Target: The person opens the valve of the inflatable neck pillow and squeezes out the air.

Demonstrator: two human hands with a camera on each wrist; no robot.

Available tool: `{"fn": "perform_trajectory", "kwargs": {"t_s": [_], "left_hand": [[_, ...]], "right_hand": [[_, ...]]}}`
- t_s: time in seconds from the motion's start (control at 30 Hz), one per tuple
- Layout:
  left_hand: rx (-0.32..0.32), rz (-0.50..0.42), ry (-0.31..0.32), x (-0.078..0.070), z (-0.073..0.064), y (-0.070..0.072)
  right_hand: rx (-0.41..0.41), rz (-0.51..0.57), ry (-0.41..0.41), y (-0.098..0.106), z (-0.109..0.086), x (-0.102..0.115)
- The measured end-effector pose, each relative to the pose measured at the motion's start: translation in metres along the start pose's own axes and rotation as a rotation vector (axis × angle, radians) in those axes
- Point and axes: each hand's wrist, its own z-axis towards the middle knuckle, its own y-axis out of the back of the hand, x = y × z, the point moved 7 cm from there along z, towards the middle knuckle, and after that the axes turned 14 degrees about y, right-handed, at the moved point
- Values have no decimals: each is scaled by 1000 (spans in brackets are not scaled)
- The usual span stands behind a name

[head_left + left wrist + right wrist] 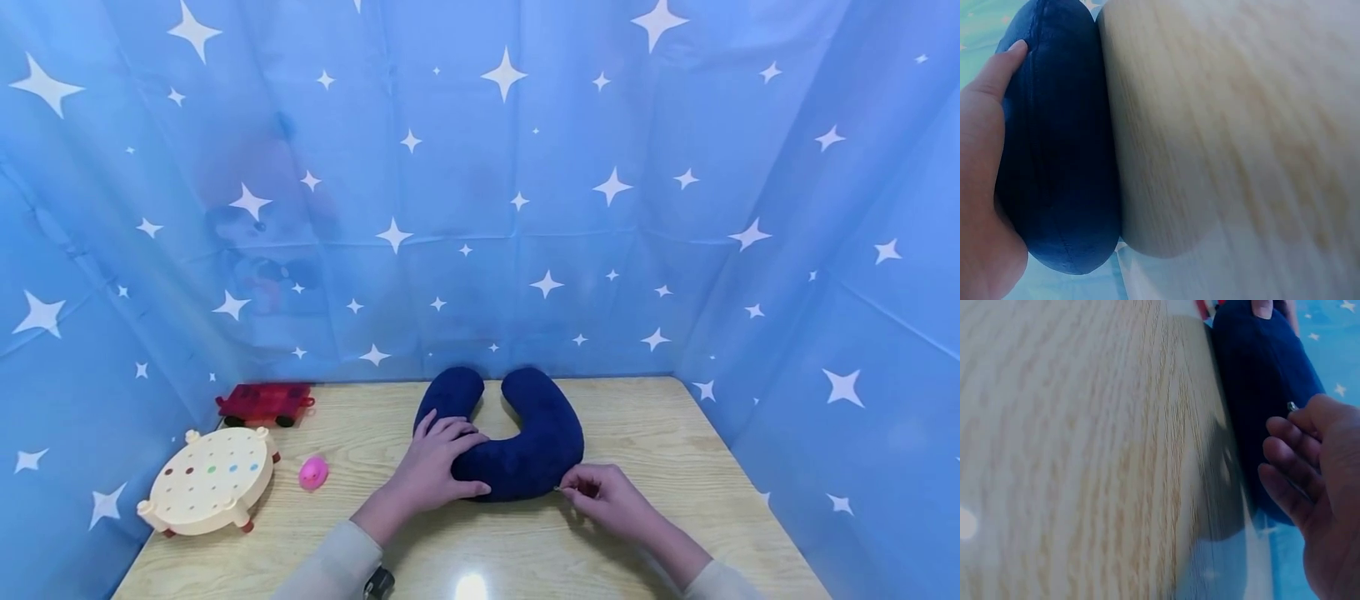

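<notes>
A dark blue U-shaped neck pillow point(517, 454) lies on the table with its open end toward the curtain. My left hand point(438, 467) holds its left part, fingers spread over the top and thumb against the near side. In the left wrist view that thumb point(1007, 69) presses beside the pillow's seam. At the pillow's near right edge, my right hand point(607, 496) pinches a small metal zipper pull point(1292, 407) between thumb and index finger. The other right fingers are loosely bent beside the fabric.
On the left of the wooden table point(360, 550) stand a cream perforated toy stool point(210, 479) with short legs and a red toy wagon point(266, 402) with black wheels. A small pink domed piece point(313, 472) lies near them. Blue star-printed curtains point(465, 183) enclose the table.
</notes>
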Motion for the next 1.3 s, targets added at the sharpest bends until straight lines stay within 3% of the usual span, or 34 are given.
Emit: {"fn": "perform_trajectory", "kwargs": {"t_s": [0.17, 0.87, 1.03, 1.3], "left_hand": [[1, 2, -1, 2, 0, -1], [-3, -3, -4, 2, 0, -2], [-6, 4, -7, 1, 0, -2], [-4, 13, -3, 2, 0, -2]], "right_hand": [[-1, 8, 3, -1, 1, 0], [60, 186, -153, -16, 3, -4], [62, 229, -156, -21, 5, -3], [83, 225, -184, -23, 6, -5]]}}
